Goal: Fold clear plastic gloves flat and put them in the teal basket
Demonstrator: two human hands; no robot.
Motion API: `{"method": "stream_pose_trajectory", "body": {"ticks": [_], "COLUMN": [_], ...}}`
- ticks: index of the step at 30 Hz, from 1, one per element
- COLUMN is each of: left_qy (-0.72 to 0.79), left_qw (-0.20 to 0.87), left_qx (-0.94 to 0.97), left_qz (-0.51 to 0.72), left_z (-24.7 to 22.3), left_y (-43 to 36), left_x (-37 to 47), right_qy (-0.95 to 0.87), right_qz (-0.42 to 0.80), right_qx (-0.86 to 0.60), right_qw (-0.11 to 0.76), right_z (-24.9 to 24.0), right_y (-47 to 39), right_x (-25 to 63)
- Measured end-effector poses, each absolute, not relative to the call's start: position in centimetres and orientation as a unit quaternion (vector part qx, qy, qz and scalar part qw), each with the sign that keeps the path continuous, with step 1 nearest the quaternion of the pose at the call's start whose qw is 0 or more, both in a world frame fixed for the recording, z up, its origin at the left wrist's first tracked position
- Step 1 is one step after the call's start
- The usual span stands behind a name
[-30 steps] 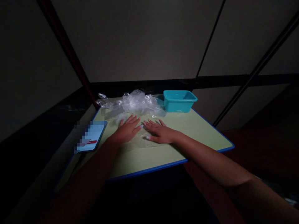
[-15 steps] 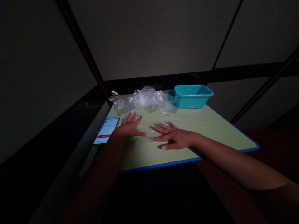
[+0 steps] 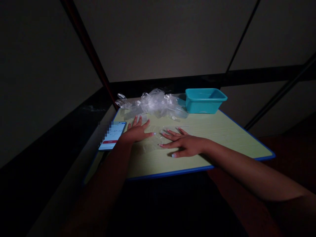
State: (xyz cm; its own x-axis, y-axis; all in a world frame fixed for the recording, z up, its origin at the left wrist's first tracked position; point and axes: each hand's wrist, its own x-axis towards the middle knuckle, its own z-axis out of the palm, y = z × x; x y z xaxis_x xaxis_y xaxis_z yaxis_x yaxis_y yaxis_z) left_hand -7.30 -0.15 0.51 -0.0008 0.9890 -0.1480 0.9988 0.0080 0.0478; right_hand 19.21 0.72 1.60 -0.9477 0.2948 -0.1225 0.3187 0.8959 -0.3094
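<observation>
A clear plastic bag (image 3: 153,143) lies flat on the pale yellow-green table (image 3: 232,141), its edges hard to make out. My right hand (image 3: 187,144) rests palm down on the bag's right part, fingers spread toward the left. Over the bag's left part is my left hand (image 3: 137,132), also palm down, with its thumb pointing right and its other fingers pointing away from me. Neither hand grips anything. Just beyond my left fingertips sits a loose heap of crumpled clear plastic bags (image 3: 155,103).
A turquoise plastic basket (image 3: 204,106) stands at the table's back right. Left of my left hand, a phone (image 3: 113,135) with a lit timer screen lies at the table's edge. A wall (image 3: 160,42) rises behind the table, which has a blue rim (image 3: 170,174).
My left hand has slid slightly away from me across the bag, its thumb moving up from near the right fingertips. My right hand stays almost in place.
</observation>
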Motion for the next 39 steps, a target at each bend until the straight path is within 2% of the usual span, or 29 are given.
{"method": "stream_pose_trajectory", "body": {"ticks": [6,10,14,21,29,39], "left_qy": [0.705,0.693,0.65,0.499,0.554,0.613], "left_qw": [0.075,0.022,-0.013,0.048,0.03,0.019], "left_qx": [0.705,0.718,0.749,0.864,0.831,0.79], "left_qz": [-0.027,0.068,0.127,0.051,0.027,-0.01], "left_z": [1.4,2.5,2.9,1.4,1.1,0.2], "left_y": [-0.5,-0.8,-1.8,-3.6,-2.6,-1.5], "left_x": [-6.9,-5.8,-3.1,1.4,-0.1,-1.4], "right_qy": [0.975,0.964,0.938,0.919,0.922,0.923], "right_qz": [-0.147,-0.105,-0.061,-0.058,-0.081,-0.092], "right_qx": [0.167,0.241,0.336,0.389,0.379,0.373], "right_qw": [0.022,-0.046,-0.061,-0.026,0.003,-0.015], "right_z": [2.0,2.1,1.4,-0.1,0.1,-0.2], "right_y": [0.6,1.1,2.0,3.3,3.2,3.4], "right_x": [19.4,19.6,19.4,19.2,19.1,19.1]}}
